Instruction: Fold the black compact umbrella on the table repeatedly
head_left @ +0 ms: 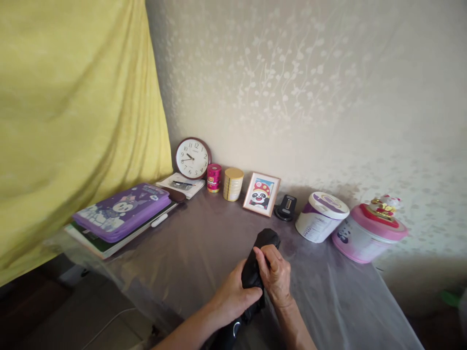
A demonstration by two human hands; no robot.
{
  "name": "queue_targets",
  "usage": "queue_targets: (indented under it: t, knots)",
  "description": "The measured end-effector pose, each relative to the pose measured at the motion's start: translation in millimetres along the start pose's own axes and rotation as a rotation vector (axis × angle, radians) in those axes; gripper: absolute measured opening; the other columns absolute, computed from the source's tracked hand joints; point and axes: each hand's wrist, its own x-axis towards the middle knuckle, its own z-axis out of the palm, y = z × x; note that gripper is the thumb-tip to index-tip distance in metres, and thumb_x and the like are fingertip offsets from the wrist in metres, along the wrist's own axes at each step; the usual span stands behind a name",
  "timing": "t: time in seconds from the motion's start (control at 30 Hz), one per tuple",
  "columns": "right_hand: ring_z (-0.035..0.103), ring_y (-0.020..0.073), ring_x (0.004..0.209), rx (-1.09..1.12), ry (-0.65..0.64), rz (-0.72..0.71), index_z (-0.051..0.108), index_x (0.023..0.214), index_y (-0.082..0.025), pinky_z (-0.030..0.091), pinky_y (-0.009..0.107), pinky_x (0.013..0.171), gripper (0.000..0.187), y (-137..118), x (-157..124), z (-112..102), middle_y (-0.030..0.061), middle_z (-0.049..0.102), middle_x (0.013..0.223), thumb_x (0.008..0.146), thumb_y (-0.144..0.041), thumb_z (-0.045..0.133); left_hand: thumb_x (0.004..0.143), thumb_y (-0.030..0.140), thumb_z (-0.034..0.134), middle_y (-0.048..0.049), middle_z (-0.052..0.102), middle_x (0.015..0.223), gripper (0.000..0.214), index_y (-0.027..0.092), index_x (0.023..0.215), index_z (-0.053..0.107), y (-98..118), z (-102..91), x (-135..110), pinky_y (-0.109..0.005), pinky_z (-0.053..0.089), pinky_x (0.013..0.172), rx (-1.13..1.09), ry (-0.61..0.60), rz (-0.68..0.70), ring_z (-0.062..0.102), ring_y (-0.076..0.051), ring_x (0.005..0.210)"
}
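Both hands hold a black folded umbrella [260,248] over a table covered in clear plastic [197,253]. My left hand [233,295] is wrapped round its lower part, fingers closed. My right hand [275,274] grips it just above, fingers curled over the black fabric. The umbrella's top end points away from me toward the wall; its handle end shows below my left hand.
Along the wall stand a round clock [192,158], a red tin [213,178], a yellow tin [232,184], a framed panda picture [261,194], a small black device [286,208], a white-purple tub [321,217] and a pink tub [368,233]. A purple case [122,210] lies on books at left, beside a yellow curtain [73,121].
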Motion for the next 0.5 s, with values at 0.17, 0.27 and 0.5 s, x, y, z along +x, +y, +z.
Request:
queue_targets:
  t: [0.17,0.27,0.5]
  knots:
    - [0.059,0.0131,0.066,0.265,-0.165,0.115,0.062,0.080,-0.020,0.044,0.023,0.064,0.021,-2.9,3.4,-6.1,0.0015,0.061,0.072,0.092,-0.024,0.045,0.063,0.015,0.058,0.0000,0.065,0.087,0.048,0.016,0.111,0.056,5.4,-4.7,2.0,-0.026,0.044,0.067,-0.015,0.052,-0.096,0.060,-0.019,0.080]
    - [0.062,0.0154,0.079,0.448,-0.269,0.163,0.065,0.092,-0.022,0.047,0.026,0.072,0.022,-4.5,7.4,-10.4,0.0033,0.065,0.086,0.092,-0.021,0.042,0.062,0.016,0.060,-0.0008,0.065,0.087,0.048,0.015,0.110,0.057,6.0,-9.9,5.3,-0.027,0.044,0.069,-0.041,0.096,-0.103,0.060,-0.019,0.081]
    - [0.057,0.0189,0.103,0.576,-0.447,0.139,0.063,0.105,-0.026,0.047,0.032,0.085,0.032,-7.9,9.8,-5.7,0.0057,0.058,0.115,0.080,-0.010,0.052,0.063,0.019,0.059,0.0006,0.064,0.084,0.044,0.017,0.107,0.058,0.7,-21.6,12.4,-0.026,0.044,0.068,-0.077,0.157,-0.070,0.059,-0.017,0.078]
